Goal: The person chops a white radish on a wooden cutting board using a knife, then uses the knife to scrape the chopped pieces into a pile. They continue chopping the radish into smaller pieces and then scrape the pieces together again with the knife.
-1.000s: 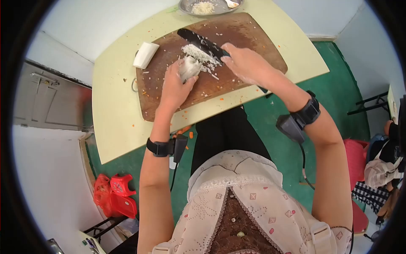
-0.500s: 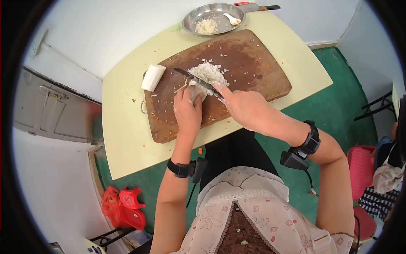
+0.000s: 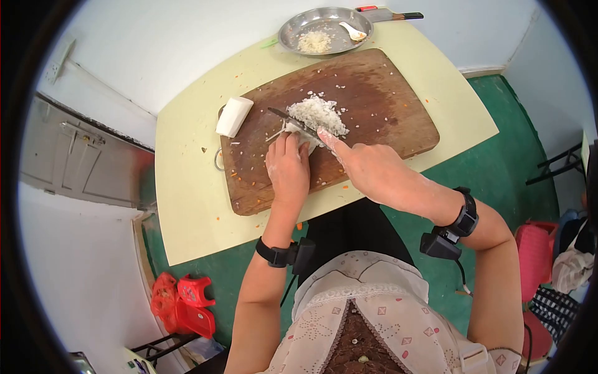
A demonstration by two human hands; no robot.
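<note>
My left hand (image 3: pixel 288 169) is closed over a white vegetable piece (image 3: pixel 313 144), pressing it down on the wooden cutting board (image 3: pixel 389 87); most of the piece is hidden by the fingers and blade. In my right hand (image 3: pixel 377 171) is a dark-bladed knife (image 3: pixel 285 116), its edge right beside my left fingertips and the piece. The handle is covered by my right fingers. Just beyond the blade lies a heap of finely chopped white vegetable (image 3: pixel 317 113). A larger peeled white block (image 3: pixel 235 116), possibly radish, rests at the board's left edge.
A steel pan (image 3: pixel 327 47) with pale minced bits (image 3: pixel 314 42) and a white spoon (image 3: pixel 354 32) stands behind the board. Beside it lies a cleaver (image 3: pixel 389 15). Orange scraps are scattered around the yellow table (image 3: pixel 187 187). Red plastic stools (image 3: pixel 195 305) are at lower left.
The whole view has shifted slightly, so everything sits a little further right and lower. Both hands keep nearly the same place on the board, with the knife still against the white piece.
</note>
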